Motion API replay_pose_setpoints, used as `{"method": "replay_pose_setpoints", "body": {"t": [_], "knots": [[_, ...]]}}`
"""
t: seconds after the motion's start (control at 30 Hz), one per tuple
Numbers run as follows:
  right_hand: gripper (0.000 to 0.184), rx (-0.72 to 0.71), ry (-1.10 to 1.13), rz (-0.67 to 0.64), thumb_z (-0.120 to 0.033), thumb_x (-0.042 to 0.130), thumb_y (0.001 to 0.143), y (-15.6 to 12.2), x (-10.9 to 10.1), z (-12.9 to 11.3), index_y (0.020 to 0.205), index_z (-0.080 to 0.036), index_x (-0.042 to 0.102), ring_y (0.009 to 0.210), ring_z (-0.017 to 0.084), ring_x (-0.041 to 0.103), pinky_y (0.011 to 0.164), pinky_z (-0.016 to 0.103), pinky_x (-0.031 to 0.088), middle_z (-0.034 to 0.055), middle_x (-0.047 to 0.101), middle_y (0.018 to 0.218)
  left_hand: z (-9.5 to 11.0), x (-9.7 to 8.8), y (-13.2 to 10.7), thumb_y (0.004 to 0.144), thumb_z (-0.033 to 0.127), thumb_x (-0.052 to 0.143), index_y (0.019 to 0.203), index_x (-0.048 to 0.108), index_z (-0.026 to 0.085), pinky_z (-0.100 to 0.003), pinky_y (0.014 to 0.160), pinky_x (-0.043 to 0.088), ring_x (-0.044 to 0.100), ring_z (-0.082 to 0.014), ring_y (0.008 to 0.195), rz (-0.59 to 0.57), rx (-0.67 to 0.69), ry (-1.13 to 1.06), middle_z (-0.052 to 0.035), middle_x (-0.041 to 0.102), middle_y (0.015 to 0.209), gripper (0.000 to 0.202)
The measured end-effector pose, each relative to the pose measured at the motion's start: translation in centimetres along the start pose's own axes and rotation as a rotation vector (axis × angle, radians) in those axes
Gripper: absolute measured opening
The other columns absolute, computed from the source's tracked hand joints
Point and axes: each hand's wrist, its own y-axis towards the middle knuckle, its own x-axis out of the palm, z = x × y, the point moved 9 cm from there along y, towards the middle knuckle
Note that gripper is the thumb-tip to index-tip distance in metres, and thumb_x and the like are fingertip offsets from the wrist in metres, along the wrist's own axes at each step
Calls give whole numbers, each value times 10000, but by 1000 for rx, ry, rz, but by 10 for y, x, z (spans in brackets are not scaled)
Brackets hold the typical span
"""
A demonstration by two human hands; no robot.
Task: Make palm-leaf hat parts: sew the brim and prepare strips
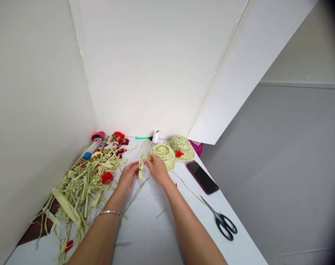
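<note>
While the left hand [127, 177] and right hand [158, 170] pinch a pale green plaited leaf braid [141, 165], its upper length curves toward a tightly coiled braid disc [161, 155] on the white table [145, 228].

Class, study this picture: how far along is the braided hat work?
Done: a woven hat with a red flower, plus a coiled braid disc. In hand: the braid's loose end, between the left hand and right hand. Left: a heap of pale green strips still lies unbraided.
</note>
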Motion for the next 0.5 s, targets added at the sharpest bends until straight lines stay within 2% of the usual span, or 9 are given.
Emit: {"method": "replay_pose_setpoints", "body": {"t": [0.1, 0.2, 0.37, 0.5], "knots": [[223, 38, 134, 36, -364, 590, 854, -11, 26, 4, 788, -162, 660, 671, 149, 579, 626, 243, 397, 23, 658, 724, -1, 1, 1, 557, 259, 797, 826, 679, 129, -270, 723, 491, 640, -147, 702, -25, 23, 58, -31, 710, 734, 321], [225, 51, 250, 105, -273, 582, 826, -15, 30, 10, 623, -180, 603, 594, 119, 502, 577, 233, 344, -25, 589, 622, -1, -1, 3, 546, 290, 786, 856, 674, 144, -285, 742, 481, 629, -145, 694, -20, 46, 131, -12, 699, 721, 361], [236, 75, 423, 184, -280, 596, 765, -24, 26, 23, 559, -190, 525, 574, 122, 459, 575, 237, 343, -42, 524, 563, -3, -4, 7, 573, 316, 744, 884, 681, 144, -286, 689, 452, 608, -158, 661, -15, 66, 293, -1, 691, 691, 361], [110, 59, 577, 162, -276, 598, 736, -35, 27, 27, 661, -196, 592, 650, 138, 534, 647, 245, 411, -22, 620, 672, -3, -3, 8, 587, 365, 754, 878, 685, 144, -273, 644, 415, 583, -162, 639, -25, 90, 403, 12, 677, 663, 372]]}}
